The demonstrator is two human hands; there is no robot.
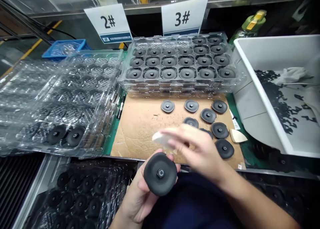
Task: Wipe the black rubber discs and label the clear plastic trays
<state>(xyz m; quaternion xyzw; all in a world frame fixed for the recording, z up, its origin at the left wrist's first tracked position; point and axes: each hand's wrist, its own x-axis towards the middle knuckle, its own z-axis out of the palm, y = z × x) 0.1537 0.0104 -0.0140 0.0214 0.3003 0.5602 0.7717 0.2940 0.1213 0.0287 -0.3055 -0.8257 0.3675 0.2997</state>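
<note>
My left hand (140, 199) grips a black rounded disc (160, 182) with a small metal-centred hub facing up. Just above it, my right hand (197, 147), partly smeared by motion, pinches a white pad (162, 139) whose material I cannot make out. The pad is apart from the disc. Several more black discs (220, 130) lie on the cardboard sheet (137, 122) behind and to the right of my hands; my right hand hides part of some.
Stacked clear trays (180, 85) of black discs stand at the back, with more trays (82, 89) at left. A white bin (262, 112) with small black parts is at right. A cream wedge-shaped piece (237, 136) lies by the cardboard's right edge. Paper signs (110, 24) hang behind.
</note>
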